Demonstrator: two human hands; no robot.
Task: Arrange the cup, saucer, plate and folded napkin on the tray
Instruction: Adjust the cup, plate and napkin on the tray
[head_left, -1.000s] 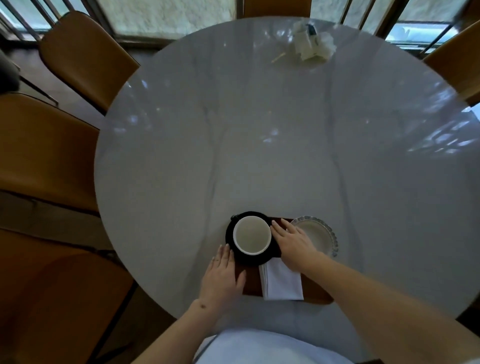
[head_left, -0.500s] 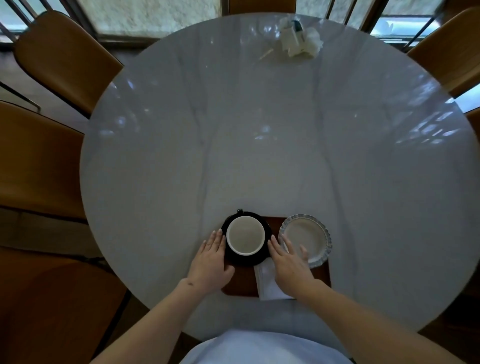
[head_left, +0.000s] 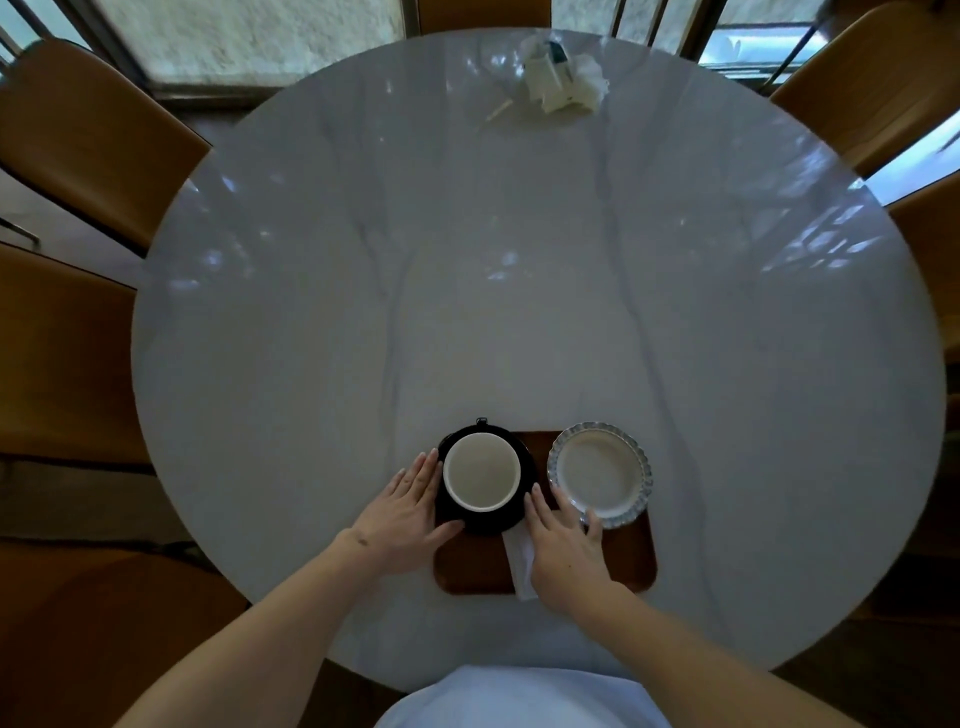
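Head view: your left hand (head_left: 402, 512) and right hand (head_left: 563, 545), fingers straight, flank black saucer (head_left: 524, 512) carrying cup (head_left: 481, 472), likely squaring it on tray (head_left: 631, 564). Plate (head_left: 600, 474) at far right; napkin (head_left: 521, 564) under right palm.

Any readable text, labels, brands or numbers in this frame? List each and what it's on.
None readable.
Crumpled white packaging at the table's far edge: has a dark teal patch, any print too small and blurred to read.
Cup, saucer, plate, napkin, tray: no markings visible.
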